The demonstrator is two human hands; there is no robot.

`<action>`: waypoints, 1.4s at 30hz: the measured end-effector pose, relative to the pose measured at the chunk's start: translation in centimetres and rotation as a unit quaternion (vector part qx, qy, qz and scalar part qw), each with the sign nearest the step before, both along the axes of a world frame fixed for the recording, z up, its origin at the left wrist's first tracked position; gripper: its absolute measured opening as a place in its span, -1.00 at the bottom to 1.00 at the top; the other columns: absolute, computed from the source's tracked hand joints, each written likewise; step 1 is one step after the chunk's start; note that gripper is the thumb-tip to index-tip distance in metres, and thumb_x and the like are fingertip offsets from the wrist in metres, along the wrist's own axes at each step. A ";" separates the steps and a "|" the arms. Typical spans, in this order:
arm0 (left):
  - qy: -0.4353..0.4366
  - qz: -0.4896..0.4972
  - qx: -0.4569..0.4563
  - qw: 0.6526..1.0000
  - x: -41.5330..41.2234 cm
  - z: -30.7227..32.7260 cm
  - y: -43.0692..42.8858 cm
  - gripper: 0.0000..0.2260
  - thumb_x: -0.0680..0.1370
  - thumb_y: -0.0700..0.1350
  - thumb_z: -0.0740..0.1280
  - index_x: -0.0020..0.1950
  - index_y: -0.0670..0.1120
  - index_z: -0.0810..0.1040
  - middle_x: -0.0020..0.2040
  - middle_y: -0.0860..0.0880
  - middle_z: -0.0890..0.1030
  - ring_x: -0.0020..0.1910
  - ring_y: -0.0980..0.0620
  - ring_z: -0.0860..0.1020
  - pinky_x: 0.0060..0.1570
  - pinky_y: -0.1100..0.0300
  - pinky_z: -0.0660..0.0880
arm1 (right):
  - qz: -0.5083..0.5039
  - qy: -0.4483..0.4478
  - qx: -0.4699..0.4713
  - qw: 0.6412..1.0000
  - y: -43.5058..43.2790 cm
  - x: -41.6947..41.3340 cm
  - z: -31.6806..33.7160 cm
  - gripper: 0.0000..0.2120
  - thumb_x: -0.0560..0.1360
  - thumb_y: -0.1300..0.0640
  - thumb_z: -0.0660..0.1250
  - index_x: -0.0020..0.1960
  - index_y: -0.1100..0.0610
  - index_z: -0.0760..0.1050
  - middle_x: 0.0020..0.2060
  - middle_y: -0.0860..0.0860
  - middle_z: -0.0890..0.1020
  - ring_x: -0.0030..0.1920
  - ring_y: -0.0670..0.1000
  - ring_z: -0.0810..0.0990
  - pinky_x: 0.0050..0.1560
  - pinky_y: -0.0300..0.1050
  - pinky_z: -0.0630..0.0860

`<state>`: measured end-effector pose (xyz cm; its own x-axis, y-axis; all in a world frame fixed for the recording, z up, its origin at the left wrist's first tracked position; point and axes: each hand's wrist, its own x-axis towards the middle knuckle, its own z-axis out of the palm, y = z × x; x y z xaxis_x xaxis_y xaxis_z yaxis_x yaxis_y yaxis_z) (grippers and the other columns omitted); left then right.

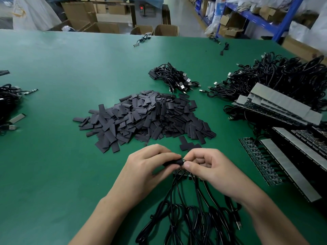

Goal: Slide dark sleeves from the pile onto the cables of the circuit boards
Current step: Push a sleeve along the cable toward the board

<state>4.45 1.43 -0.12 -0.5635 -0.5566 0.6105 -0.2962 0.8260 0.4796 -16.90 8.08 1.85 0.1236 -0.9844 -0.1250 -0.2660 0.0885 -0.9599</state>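
A large pile of flat dark sleeves (pixel 145 117) lies in the middle of the green table (pixel 53 156). Just below it, my left hand (pixel 150 167) pinches one dark sleeve (pixel 172 162) between thumb and fingers. My right hand (pixel 207 167) pinches the end of a small circuit board (pixel 184 160) right against the sleeve's mouth. Several more small boards (pixel 182 174) lie under my hands, mostly hidden. Their black cables (pixel 191 213) trail toward me in loops.
Rows of circuit boards with grey strips (pixel 283 156) and a heap of black USB cables (pixel 283 76) fill the right side. A smaller cable bundle (pixel 175 79) lies behind the pile. More cables (pixel 8 103) sit at the left edge. Cardboard boxes and blue shelving stand beyond the table.
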 end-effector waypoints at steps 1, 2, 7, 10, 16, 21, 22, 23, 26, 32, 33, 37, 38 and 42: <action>0.004 0.001 -0.003 1.000 0.0 0.0 0.0 -0.82 0.57 -0.05 0.50 0.11 -0.10 0.73 -0.02 0.04 0.66 -0.06 0.12 0.64 -0.06 0.17 0.59 | 0.002 -0.011 0.005 1.000 0.0 0.0 0.0 -0.88 0.57 0.05 0.39 -0.07 0.07 0.66 -0.37 -0.17 0.57 -0.39 -0.26 0.45 -0.32 -0.46 0.35; 0.007 0.002 -0.006 1.000 0.0 0.0 0.0 -0.82 0.57 -0.05 0.50 0.11 -0.11 0.73 -0.03 0.04 0.67 -0.07 0.12 0.64 -0.07 0.17 0.60 | 0.004 -0.019 0.009 1.000 0.0 -0.1 0.1 -0.88 0.57 0.05 0.39 -0.07 0.07 0.66 -0.38 -0.17 0.56 -0.40 -0.26 0.45 -0.34 -0.47 0.35; 0.009 -0.002 -0.016 1.000 0.0 -0.1 0.0 -0.82 0.57 -0.05 0.51 0.10 -0.10 0.73 -0.03 0.04 0.66 -0.07 0.13 0.63 -0.06 0.19 0.60 | 0.002 -0.034 0.015 0.999 0.0 0.1 0.2 -0.92 0.52 0.02 0.41 -0.12 -0.04 0.66 -0.40 -0.17 0.55 -0.43 -0.25 0.43 -0.36 -0.46 0.35; 0.001 -0.003 -0.022 1.000 0.0 -0.2 -0.1 -0.82 0.56 -0.06 0.51 0.12 -0.10 0.73 -0.02 0.04 0.66 -0.07 0.13 0.63 -0.06 0.20 0.59 | -0.007 -0.038 0.012 0.999 0.0 0.3 0.1 -0.90 0.53 0.06 0.42 -0.15 -0.08 0.65 -0.40 -0.19 0.56 -0.42 -0.26 0.45 -0.35 -0.47 0.36; 0.024 0.016 -0.011 1.000 -0.2 0.0 0.1 -0.78 0.56 -0.06 0.51 0.17 -0.09 0.72 0.02 0.04 0.66 0.00 0.15 0.62 0.03 0.23 0.57 | -0.018 -0.047 0.024 0.998 0.1 0.5 0.4 -0.79 0.63 0.17 0.39 -0.16 -0.02 0.65 -0.42 -0.13 0.51 -0.43 -0.20 0.39 -0.38 -0.38 0.32; 0.101 0.103 0.061 0.988 -0.3 0.7 0.5 -0.70 0.45 -0.05 0.57 0.15 -0.10 0.72 -0.04 0.08 0.66 -0.09 0.17 0.62 0.01 0.34 0.52 | -0.040 -0.089 0.019 0.995 0.2 0.5 0.8 -0.80 0.66 0.17 0.34 -0.08 0.11 0.68 -0.43 0.01 0.50 -0.49 -0.18 0.36 -0.45 -0.38 0.27; 0.109 0.113 0.069 0.985 -0.2 0.8 0.5 -0.72 0.44 -0.05 0.58 0.11 -0.10 0.73 -0.07 0.09 0.67 -0.12 0.15 0.63 -0.01 0.33 0.53 | -0.038 -0.091 0.015 0.995 0.2 0.5 0.8 -0.80 0.67 0.13 0.33 -0.07 0.11 0.68 -0.42 0.02 0.51 -0.48 -0.16 0.35 -0.44 -0.35 0.25; 0.114 0.120 0.076 0.983 -0.2 0.8 0.6 -0.75 0.44 -0.06 0.58 0.08 -0.10 0.74 -0.08 0.10 0.68 -0.12 0.15 0.64 -0.03 0.33 0.53 | -0.036 -0.096 0.014 0.995 0.1 0.5 0.8 -0.79 0.66 0.08 0.32 -0.06 0.09 0.69 -0.41 0.03 0.51 -0.47 -0.13 0.34 -0.44 -0.32 0.24; 0.120 0.130 0.080 0.981 -0.4 0.8 0.9 -0.78 0.45 -0.10 0.56 0.07 -0.11 0.75 -0.08 0.09 0.70 -0.11 0.20 0.64 -0.02 0.39 0.51 | -0.036 -0.103 0.016 0.994 0.0 0.5 0.8 -0.78 0.60 0.00 0.31 -0.05 0.07 0.69 -0.41 0.02 0.54 -0.47 -0.10 0.34 -0.44 -0.31 0.26; 0.111 0.128 0.061 0.984 -0.8 0.5 1.0 -0.78 0.52 -0.14 0.50 0.15 -0.13 0.73 -0.03 0.07 0.71 -0.07 0.25 0.65 0.03 0.35 0.56 | -0.057 -0.094 0.019 0.994 0.0 0.6 0.2 -0.75 0.70 0.11 0.28 -0.09 0.04 0.67 -0.41 0.01 0.58 -0.50 -0.10 0.37 -0.43 -0.34 0.35; 0.111 0.123 0.058 0.984 -0.9 0.4 1.0 -0.78 0.53 -0.14 0.49 0.16 -0.14 0.72 -0.03 0.08 0.71 -0.08 0.26 0.65 0.02 0.33 0.57 | -0.060 -0.094 0.020 0.994 0.0 0.7 0.2 -0.75 0.70 0.11 0.28 -0.09 0.05 0.67 -0.42 0.00 0.57 -0.50 -0.10 0.37 -0.43 -0.35 0.35; 0.113 0.114 0.052 0.986 -1.0 0.4 1.0 -0.79 0.57 -0.16 0.44 0.18 -0.15 0.72 -0.05 0.09 0.69 -0.12 0.28 0.63 -0.03 0.33 0.56 | -0.060 -0.096 0.021 0.993 0.0 0.8 0.1 -0.74 0.69 0.10 0.29 -0.11 0.00 0.68 -0.41 0.01 0.59 -0.52 -0.10 0.40 -0.41 -0.34 0.38; 0.117 0.116 0.059 0.984 -1.1 0.5 1.0 -0.80 0.56 -0.18 0.44 0.17 -0.14 0.72 -0.08 0.10 0.69 -0.14 0.25 0.63 -0.04 0.34 0.55 | -0.060 -0.097 0.021 0.993 -0.1 0.9 0.1 -0.74 0.69 0.10 0.29 -0.11 0.00 0.68 -0.40 0.02 0.60 -0.52 -0.09 0.42 -0.39 -0.34 0.40; 0.193 0.123 0.198 0.953 -1.1 0.7 1.2 -0.85 0.53 -0.15 0.46 0.07 -0.02 0.75 -0.20 0.13 0.72 -0.19 0.14 0.69 -0.10 0.37 0.54 | -0.037 -0.105 0.031 0.993 0.0 1.0 0.2 -0.80 0.67 0.04 0.30 -0.04 0.01 0.68 -0.35 0.04 0.64 -0.47 -0.06 0.48 -0.35 -0.29 0.45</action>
<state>3.38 2.62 0.59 -0.1625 -0.8726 0.4606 -0.1955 0.4860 0.8518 -15.88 8.08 2.04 0.0810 -0.9830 -0.1650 -0.0504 0.1612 -0.9856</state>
